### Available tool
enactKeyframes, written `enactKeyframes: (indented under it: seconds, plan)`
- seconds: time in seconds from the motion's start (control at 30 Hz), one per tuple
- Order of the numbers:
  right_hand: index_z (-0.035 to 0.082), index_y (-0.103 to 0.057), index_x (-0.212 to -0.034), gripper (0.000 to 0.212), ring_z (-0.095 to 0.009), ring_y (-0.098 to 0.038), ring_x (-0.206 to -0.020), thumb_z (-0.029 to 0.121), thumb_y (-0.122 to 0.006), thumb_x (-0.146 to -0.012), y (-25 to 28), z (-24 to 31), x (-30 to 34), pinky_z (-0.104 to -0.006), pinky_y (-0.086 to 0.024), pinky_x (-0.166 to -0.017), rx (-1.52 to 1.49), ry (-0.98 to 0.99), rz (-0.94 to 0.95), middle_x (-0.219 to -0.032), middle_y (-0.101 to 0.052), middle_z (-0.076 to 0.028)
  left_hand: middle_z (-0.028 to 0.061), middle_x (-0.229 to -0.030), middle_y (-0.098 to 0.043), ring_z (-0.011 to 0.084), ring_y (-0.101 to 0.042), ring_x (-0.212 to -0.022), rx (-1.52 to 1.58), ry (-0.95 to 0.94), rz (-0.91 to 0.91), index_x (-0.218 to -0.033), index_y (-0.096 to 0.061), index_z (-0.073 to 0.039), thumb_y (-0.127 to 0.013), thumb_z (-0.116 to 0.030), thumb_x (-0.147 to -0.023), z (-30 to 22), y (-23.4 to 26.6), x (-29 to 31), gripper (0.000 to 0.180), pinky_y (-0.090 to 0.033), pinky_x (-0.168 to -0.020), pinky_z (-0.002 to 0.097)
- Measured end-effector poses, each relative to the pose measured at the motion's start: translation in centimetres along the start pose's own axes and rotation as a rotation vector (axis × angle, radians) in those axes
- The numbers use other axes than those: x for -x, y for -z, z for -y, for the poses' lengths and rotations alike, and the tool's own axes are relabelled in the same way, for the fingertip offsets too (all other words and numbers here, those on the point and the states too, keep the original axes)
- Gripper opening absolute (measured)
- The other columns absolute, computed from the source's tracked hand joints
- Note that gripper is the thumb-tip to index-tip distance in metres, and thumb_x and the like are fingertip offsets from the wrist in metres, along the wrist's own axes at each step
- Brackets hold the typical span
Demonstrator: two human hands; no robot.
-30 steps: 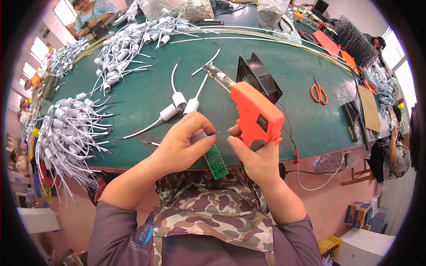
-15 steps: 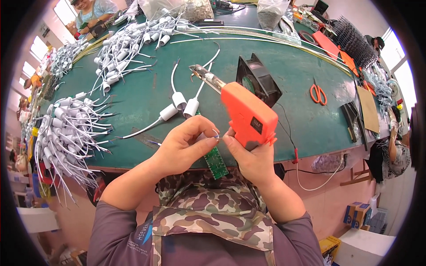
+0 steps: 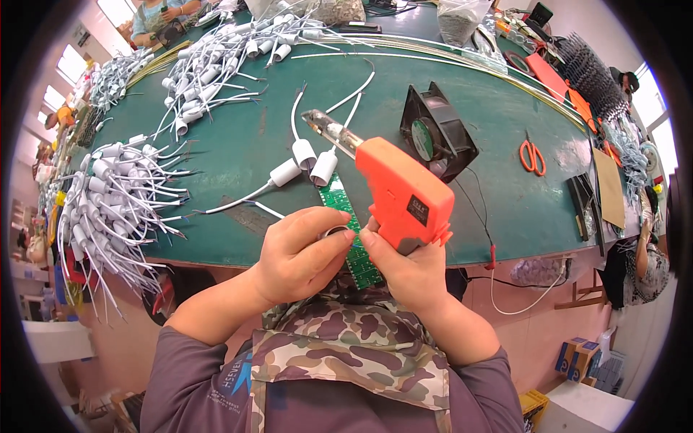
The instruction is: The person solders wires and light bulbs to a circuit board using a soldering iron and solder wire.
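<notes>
My right hand is wrapped round the grip of an orange soldering gun, its metal tip pointing up and left over the table. The fingers of my left hand are closed on a white corded sleeve; only its round open end shows, and a white cord runs out behind the hand. Beneath both hands lies a long green circuit board, reaching past the table's front edge. Three more white corded sleeves rest by the board's far end. My right thumb is close to my left fingertips.
Piles of white corded sleeves lie at the left and far left. A black fan stands right of the soldering gun. Farther right are orange scissors. Thin rods stretch across the back. Another person sits at the far left.
My left hand has turned, and a sleeve's open end now shows between its fingers. The soldering gun's tip has shifted slightly left. More of the circuit board is visible.
</notes>
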State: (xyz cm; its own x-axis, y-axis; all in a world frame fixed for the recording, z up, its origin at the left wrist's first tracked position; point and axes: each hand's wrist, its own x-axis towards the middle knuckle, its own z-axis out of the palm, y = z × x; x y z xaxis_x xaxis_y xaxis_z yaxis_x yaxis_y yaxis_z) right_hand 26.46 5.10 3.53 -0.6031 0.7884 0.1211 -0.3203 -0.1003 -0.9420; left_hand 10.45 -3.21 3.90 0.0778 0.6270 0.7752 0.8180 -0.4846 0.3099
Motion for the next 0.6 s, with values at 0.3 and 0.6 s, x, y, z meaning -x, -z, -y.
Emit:
enactKeyframes:
  seconds: [0.3,0.6]
  plan:
    - [-0.004,-0.046,-0.133,0.051,-0.024,-0.067,-0.095,0.005,-0.063,-0.086,4.1,2.3,1.3,-0.0330,-0.057,-0.079,0.090,0.004,0.098,-0.131,-0.054,-0.024,0.0134,-0.097,-0.063,0.0299,-0.063,-0.077,-0.239,0.273,0.151,-0.095,-0.064,-0.004,-0.071,-0.001,-0.075,3.8,2.3,3.0,0.021,-0.051,-0.064,0.0377]
    - [-0.006,-0.048,-0.129,0.049,-0.023,-0.065,-0.101,-0.005,-0.063,-0.082,7.1,1.4,3.7,-0.0357,-0.055,-0.086,0.033,-0.059,0.173,-0.122,-0.060,-0.019,0.0119,-0.098,-0.062,0.0285,-0.060,-0.080,-0.283,0.206,0.181,-0.096,-0.065,-0.003,-0.071,0.000,-0.073,4.7,0.9,3.2,0.024,-0.049,-0.070,0.0382]
